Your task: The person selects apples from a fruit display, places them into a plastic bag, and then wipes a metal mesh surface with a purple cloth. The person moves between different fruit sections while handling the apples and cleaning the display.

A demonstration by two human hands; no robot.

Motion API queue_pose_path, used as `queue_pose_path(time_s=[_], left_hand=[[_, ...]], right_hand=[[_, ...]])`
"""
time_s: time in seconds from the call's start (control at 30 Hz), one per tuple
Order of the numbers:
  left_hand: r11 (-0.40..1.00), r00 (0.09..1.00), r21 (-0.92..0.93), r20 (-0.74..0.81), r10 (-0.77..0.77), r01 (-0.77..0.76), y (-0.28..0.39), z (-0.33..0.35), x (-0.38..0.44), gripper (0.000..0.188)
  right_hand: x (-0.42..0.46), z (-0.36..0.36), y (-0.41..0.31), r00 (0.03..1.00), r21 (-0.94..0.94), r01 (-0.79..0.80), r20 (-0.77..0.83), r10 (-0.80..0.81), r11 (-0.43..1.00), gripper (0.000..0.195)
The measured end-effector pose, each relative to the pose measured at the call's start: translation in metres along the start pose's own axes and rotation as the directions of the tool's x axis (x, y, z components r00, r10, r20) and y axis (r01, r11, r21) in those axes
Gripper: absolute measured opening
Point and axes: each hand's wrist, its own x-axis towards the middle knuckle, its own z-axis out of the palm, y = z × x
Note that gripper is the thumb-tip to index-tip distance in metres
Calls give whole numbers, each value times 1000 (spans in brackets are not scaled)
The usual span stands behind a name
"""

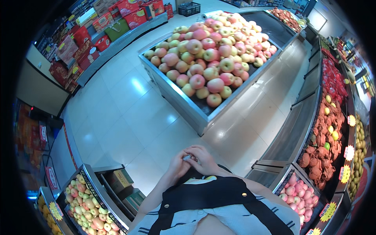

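Observation:
My left hand (177, 165) and my right hand (204, 161) meet in front of my body, fingers curled together. Between them is a small, shiny, pale crumpled thing (186, 157), perhaps thin plastic; fingers cover much of it. Just below the hands is the dark bib apron (205, 191) I wear over a light knitted top. Ahead, beyond a strip of tiled floor, stands a metal-edged display bin (188, 113) heaped with red and yellow apples (210, 55). Neither hand touches the bin or the fruit.
Sloped stands of apples flank me at left (88, 202) and right (299, 195). Cardboard boxes (122, 179) sit beneath the left stand. Along the right run brown-wrapped fruits (323, 147) and starburst price signs (345, 174). Red gift boxes (135, 19) fill a far-left display.

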Motion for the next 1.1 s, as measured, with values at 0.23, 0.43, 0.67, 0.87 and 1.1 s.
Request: queue_pose_path(time_s=[0.23, 0.43, 0.67, 0.87, 1.1], left_hand=[[976, 982, -127, 45, 184, -177, 135, -79, -44, 32], [932, 937, -169, 81, 339, -322, 216, -121, -38, 39], [871, 874, -82, -92, 477, -484, 348, -155, 9, 18], [796, 755, 126, -260, 602, -592, 505, -128, 55, 13], [758, 664, -76, -545, 512, -648, 641, -181, 119, 13]], right_hand=[[133, 115, -12, 981, 58, 42, 185, -52, 997, 22], [232, 180, -4, 966, 157, -39, 259, -2, 987, 17], [380, 250, 40, 911, 234, -53, 410, -49, 971, 17], [555, 273, 45, 832, 392, -51, 526, -179, 918, 18], [703, 307, 67, 802, 450, -72, 556, -217, 890, 19]])
